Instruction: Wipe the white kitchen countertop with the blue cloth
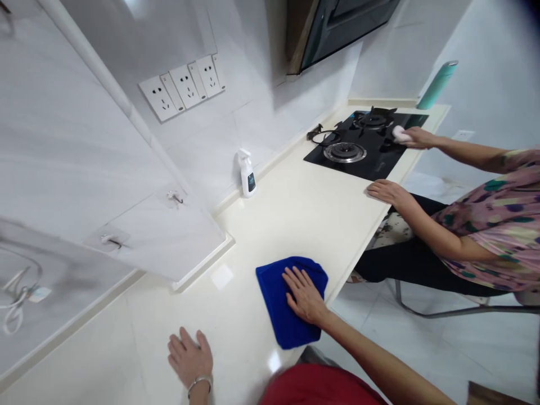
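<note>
My right hand (306, 298) lies flat with fingers stretched out on a folded blue cloth (274, 304), pressing it to the white countertop (299, 219) close to the front edge. Off to the left, my left hand (190, 355), with a bracelet at the wrist, rests palm down on the bare counter, fingers spread and holding nothing. A white spray bottle (247, 175) with a dark label stands upright against the wall, beyond the cloth.
At right a co-worker seated on a chair holds a white cloth (400, 134) on the black gas stove (375, 154); the other hand (390, 192) rests on the counter edge. A teal bottle (439, 84) stands behind. A wall corner (202, 264) juts out near my left hand.
</note>
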The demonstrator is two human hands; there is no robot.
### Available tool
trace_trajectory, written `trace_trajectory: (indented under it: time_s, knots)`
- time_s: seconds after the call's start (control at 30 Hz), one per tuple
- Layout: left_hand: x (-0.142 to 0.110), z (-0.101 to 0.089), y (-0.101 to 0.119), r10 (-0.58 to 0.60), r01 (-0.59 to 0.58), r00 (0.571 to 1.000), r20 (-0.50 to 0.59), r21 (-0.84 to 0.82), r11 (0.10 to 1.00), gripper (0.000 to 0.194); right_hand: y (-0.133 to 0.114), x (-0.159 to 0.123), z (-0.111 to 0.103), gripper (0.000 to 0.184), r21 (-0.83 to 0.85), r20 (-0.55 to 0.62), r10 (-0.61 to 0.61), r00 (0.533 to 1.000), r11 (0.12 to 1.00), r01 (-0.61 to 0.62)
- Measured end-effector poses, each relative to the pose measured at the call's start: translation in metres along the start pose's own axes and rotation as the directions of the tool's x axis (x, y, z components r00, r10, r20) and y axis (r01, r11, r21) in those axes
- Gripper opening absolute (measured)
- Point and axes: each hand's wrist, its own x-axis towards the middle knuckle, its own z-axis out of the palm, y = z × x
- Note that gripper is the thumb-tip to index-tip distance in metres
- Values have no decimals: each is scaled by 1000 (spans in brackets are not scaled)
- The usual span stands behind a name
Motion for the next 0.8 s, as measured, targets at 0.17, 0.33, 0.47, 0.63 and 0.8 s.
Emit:
trace_trajectory:
  time_s: [0.17,0.33,0.47,0.63,0.8]
  knots:
    - [-2,4,-3,17,-17,1000,-13,-8,1000,71,56,20,-4,60,-182,-28,102,994,978,-106]
    - [-4,5,-6,4,-4,1000,2,-18,1000,69,82,57,3,64,-309,-81,171,982,932,-188]
    - [-5,4,-5,11,-11,1000,-7,-15,1000,67,73,95,16,68,-373,-111,241,964,889,-265]
    - [-5,3,-6,7,-7,1000,11,-6,1000,68,34,146,33,71,-349,-114,304,946,879,-325]
    - [-6,6,-7,9,-9,1000,10,6,1000,67,-29,179,53,71,-292,-55,262,963,918,-267]
